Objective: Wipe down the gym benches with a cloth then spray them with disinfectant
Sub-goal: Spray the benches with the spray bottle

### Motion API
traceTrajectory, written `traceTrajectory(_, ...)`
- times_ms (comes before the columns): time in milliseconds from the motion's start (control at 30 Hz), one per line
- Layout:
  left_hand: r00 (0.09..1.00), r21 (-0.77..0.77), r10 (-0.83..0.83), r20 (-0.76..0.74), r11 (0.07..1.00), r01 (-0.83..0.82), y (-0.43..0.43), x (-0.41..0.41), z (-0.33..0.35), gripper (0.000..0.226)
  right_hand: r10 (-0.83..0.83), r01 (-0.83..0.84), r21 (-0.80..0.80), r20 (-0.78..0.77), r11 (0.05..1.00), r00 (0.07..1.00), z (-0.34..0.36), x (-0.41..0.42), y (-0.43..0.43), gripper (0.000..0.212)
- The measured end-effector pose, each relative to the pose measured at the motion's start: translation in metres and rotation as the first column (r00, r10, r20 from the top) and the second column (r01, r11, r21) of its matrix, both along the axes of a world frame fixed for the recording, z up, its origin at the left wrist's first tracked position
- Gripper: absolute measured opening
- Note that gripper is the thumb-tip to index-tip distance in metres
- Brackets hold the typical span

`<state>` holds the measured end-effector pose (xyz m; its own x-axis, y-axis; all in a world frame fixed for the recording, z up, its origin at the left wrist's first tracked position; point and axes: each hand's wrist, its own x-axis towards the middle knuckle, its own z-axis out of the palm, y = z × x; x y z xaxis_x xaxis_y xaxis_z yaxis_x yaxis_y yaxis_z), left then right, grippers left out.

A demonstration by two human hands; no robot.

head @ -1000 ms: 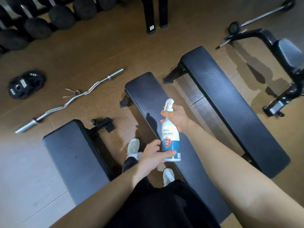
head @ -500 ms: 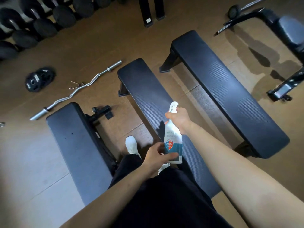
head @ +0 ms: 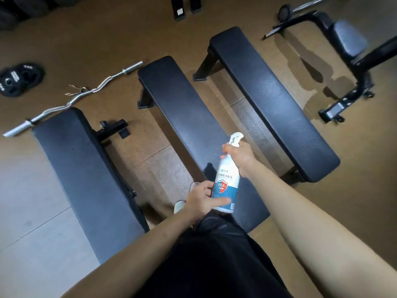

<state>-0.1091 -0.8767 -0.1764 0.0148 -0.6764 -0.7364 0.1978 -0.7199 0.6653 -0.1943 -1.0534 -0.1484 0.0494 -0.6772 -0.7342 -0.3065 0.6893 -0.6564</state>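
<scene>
White spray bottle (head: 227,176), blue lower band, red shield label

Both forearms bare, reaching fwd & converging at mid-frame: L arm comes in from bottom left, R arm from bottom right, longer and straighter. L grip (head: 200,201) holds the lower part of the bottle (head: 225,181), thumb laid flat across its front near the base, other fingers curled round the left side. R grip (head: 241,158) is wrapped round the bottle's neck just under the spray head, wrist roughly straight; a finger is prob. on the trigger, but it's hidden behind the head.
</scene>
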Motion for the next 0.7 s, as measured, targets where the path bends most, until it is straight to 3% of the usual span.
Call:
traceTrajectory(100, 0.998, 0.007, -0.013, -0.066, 1.0, 0.014, 0.025, -0.024, -0.006, 0.077, -0.003, 0.003, 0.021, 0.001, 1.0, 1.0, 0.006, -0.022, 0.027, 0.013)
traceTrajectory(200, 0.99, 0.01, -0.041, -0.132, 0.999, 0.043, 0.053, -0.057, -0.005, 0.057, 0.07, -0.066, 0.061, -0.074, 0.996, 0.995, 0.015, -0.042, 0.054, 0.024)
traceTrajectory(333, 0.99, 0.002, -0.1, -0.101, 0.995, 0.101, 0.081, -0.087, -0.009, 0.073, 0.085, -0.072, 0.069, -0.205, 0.995, 0.975, 0.015, -0.073, 0.086, 0.022)
traceTrajectory(533, 0.99, 0.022, -0.126, -0.06, 0.992, 0.127, 0.104, -0.113, -0.015, 0.068, -0.005, 0.007, 0.051, -0.043, 0.999, 0.999, 0.006, -0.11, 0.113, 0.015)
traceTrajectory(700, 0.993, 0.071, -0.114, 0.022, 0.991, 0.112, 0.117, -0.166, -0.016, 0.074, 0.037, -0.036, 0.026, -0.047, 0.999, 0.998, -0.02, -0.162, 0.123, 0.012)
